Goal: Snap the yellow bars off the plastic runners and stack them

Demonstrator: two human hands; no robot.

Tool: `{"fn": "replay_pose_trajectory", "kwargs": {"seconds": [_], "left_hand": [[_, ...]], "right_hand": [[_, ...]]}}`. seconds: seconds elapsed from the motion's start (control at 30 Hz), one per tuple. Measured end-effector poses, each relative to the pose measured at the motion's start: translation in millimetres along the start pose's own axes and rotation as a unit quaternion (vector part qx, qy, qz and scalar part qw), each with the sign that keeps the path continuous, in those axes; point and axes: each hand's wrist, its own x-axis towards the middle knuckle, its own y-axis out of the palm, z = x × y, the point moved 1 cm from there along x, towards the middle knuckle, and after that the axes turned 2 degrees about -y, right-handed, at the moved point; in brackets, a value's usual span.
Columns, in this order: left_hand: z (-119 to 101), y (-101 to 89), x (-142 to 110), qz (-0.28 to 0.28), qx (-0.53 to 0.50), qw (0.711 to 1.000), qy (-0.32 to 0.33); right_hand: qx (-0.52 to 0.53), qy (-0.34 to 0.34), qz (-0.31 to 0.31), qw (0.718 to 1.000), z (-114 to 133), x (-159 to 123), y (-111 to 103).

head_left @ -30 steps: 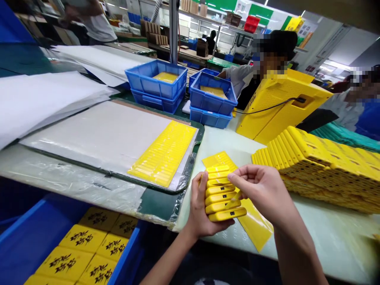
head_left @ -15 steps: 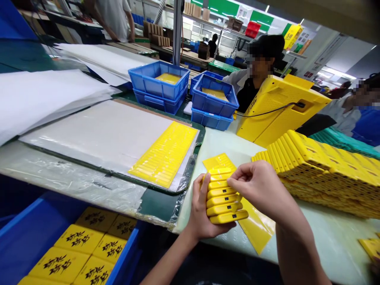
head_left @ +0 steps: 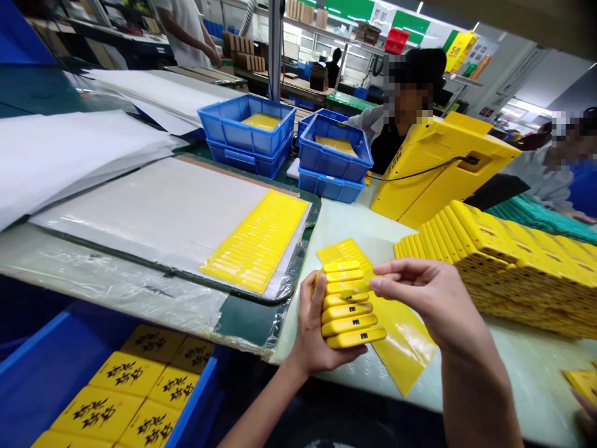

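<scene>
My left hand [head_left: 314, 326] is wrapped round a fanned stack of slim yellow cases [head_left: 354, 325]. Several of them show a small dark port on the end facing me; the upper ones have plain ends. My right hand [head_left: 420, 289] is closed in a pinch just right of the stack. A thin, see-through yellowish strip [head_left: 357, 288] runs from its fingertips to the end of one case, seemingly touching it. Beneath the hands lies a yellow sticker sheet [head_left: 405, 348], its middle partly hidden by the stack and my right fingers.
Another yellow strip sheet [head_left: 259, 242] lies on the covered board at left. Stacked yellow cases [head_left: 504, 274] stand at right. Blue bins [head_left: 247, 140] sit at the back. A blue crate [head_left: 32, 358] holds printed yellow cases at lower left. A co-worker [head_left: 392, 137] is across the table.
My right hand has drawn slightly right, away from the case ends, and the thin strip now shows between its fingers and the stack. My left hand still holds the cases, nearly in place.
</scene>
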Motion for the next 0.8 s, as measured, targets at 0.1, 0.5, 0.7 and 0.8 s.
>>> {"fn": "replay_pose_trajectory", "kwargs": {"seconds": [0.1,0.5,0.7,0.8], "left_hand": [[0.3,-0.3,-0.3,0.003,0.002,1.000,0.001],[-4.9,-2.5,4.9,0.007,-0.021,1.000,-0.009],[-3.8,-2.2,4.6,-0.002,-0.011,1.000,-0.007],[-3.7,-2.3,5.0,-0.003,0.004,1.000,-0.004]], "right_hand": [[0.005,0.015,0.010,1.000,-2.8,-0.2,10.0],[-0.084,0.016,0.058,0.995,8.8,1.8,26.9],[-0.192,-0.004,0.065,0.979,6.1,11.5,20.8],[-0.290,-0.024,0.094,0.952,3.5,16.5,12.8]]}}
